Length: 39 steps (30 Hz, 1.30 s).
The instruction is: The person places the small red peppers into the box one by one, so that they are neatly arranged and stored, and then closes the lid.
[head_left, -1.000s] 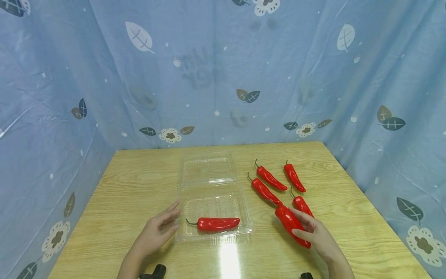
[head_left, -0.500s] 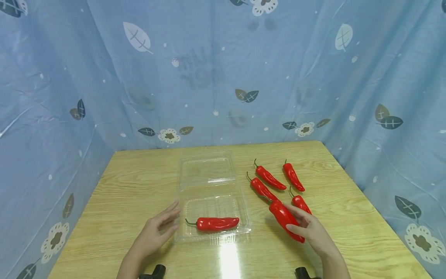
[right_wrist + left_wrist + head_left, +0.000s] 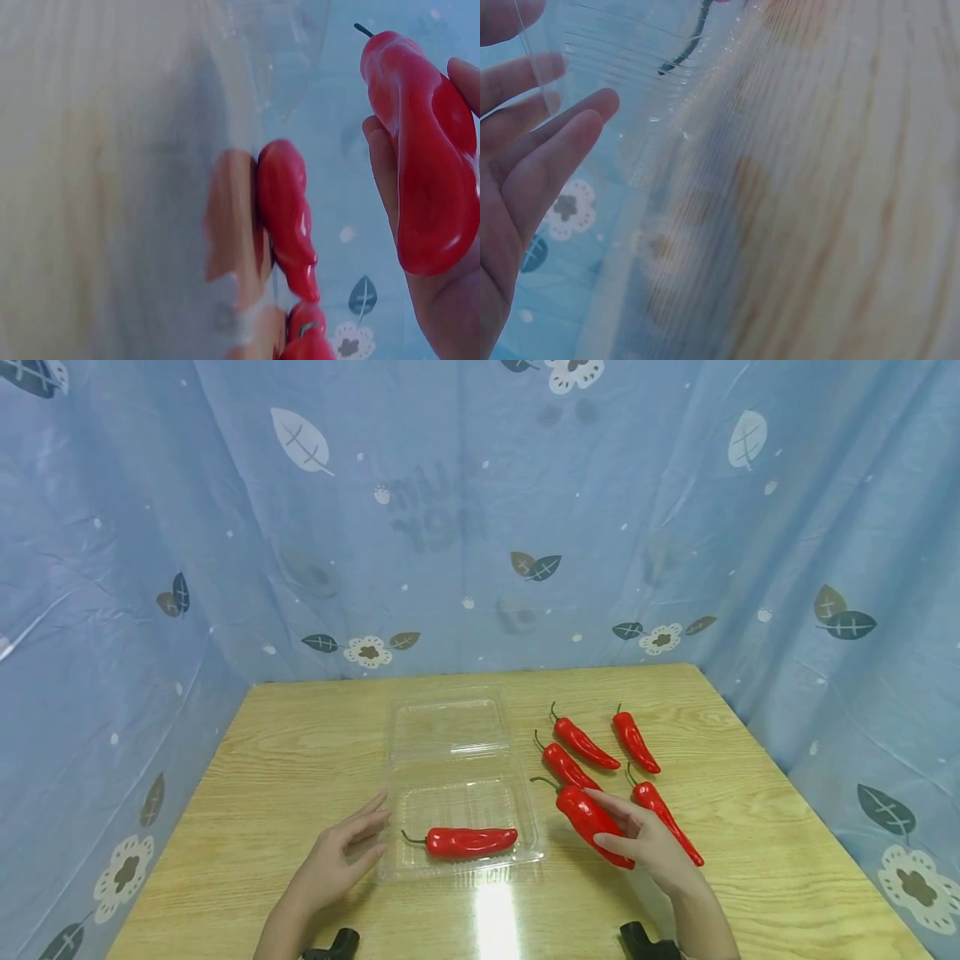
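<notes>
My right hand (image 3: pixel 645 843) grips a glossy red chili pepper (image 3: pixel 587 823) above the table, its dark stem pointing left. The right wrist view shows that pepper (image 3: pixel 431 157) between thumb and fingers. My left hand (image 3: pixel 337 852) is at the left edge of a clear plastic clamshell box (image 3: pixel 528 810), fingers extended and thumb apart. In the left wrist view the left hand (image 3: pixel 525 157) has its fingertips at the box's clear wall; whether they touch it is hard to tell. Another red chili pepper (image 3: pixel 471 842) lies crosswise inside the box near its front.
Several more red chili peppers (image 3: pixel 587 743) lie on the wooden table (image 3: pixel 300 735), right of the box. The box's lid (image 3: pixel 450 727) is folded back toward the rear. Blue patterned curtains (image 3: pixel 480 527) stand behind the table and along both sides.
My right hand has carried the gripped pepper left toward the box, uncovering more of the pepper lying behind the hand. The left hand stays where it was.
</notes>
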{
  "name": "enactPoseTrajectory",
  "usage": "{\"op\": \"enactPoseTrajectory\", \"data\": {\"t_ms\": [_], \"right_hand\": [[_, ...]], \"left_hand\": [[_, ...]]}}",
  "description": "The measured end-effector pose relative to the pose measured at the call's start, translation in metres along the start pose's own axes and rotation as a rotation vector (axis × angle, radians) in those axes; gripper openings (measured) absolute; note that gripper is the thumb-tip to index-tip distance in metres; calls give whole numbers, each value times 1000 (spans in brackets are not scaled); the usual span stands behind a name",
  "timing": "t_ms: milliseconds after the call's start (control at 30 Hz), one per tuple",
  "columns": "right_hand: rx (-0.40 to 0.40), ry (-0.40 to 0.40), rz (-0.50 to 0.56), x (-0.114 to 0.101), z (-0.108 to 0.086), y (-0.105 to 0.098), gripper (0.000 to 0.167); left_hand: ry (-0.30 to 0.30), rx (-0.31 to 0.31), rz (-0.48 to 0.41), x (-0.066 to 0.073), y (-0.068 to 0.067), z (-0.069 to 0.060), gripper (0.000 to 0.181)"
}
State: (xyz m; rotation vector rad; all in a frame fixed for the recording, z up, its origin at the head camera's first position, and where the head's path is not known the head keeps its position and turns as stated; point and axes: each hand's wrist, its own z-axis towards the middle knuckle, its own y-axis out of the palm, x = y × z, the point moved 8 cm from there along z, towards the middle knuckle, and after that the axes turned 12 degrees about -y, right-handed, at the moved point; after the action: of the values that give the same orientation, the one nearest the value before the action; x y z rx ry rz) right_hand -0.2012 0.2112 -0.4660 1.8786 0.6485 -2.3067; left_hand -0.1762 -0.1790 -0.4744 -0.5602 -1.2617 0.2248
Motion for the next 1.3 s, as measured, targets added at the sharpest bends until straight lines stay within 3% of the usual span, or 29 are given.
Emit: {"op": "enactPoseTrajectory", "data": {"t_ms": [233, 667, 900, 1067, 1300], "right_hand": [[-60, -91, 17, -12, 16, 12, 57], [-165, -119, -6, -35, 51, 34, 57], [-219, -158, 54, -37, 69, 51, 57], [-246, -142, 66, -32, 75, 60, 57], [-258, -146, 54, -33, 87, 64, 57]], "left_hand": [[0, -4, 11, 0, 1, 1, 42], [-11, -12, 4, 0, 2, 1, 40], [-18, -12, -5, -3, 3, 0, 42], [-42, 4, -9, -6, 4, -2, 42], [-14, 21, -13, -2, -1, 1, 41]]}}
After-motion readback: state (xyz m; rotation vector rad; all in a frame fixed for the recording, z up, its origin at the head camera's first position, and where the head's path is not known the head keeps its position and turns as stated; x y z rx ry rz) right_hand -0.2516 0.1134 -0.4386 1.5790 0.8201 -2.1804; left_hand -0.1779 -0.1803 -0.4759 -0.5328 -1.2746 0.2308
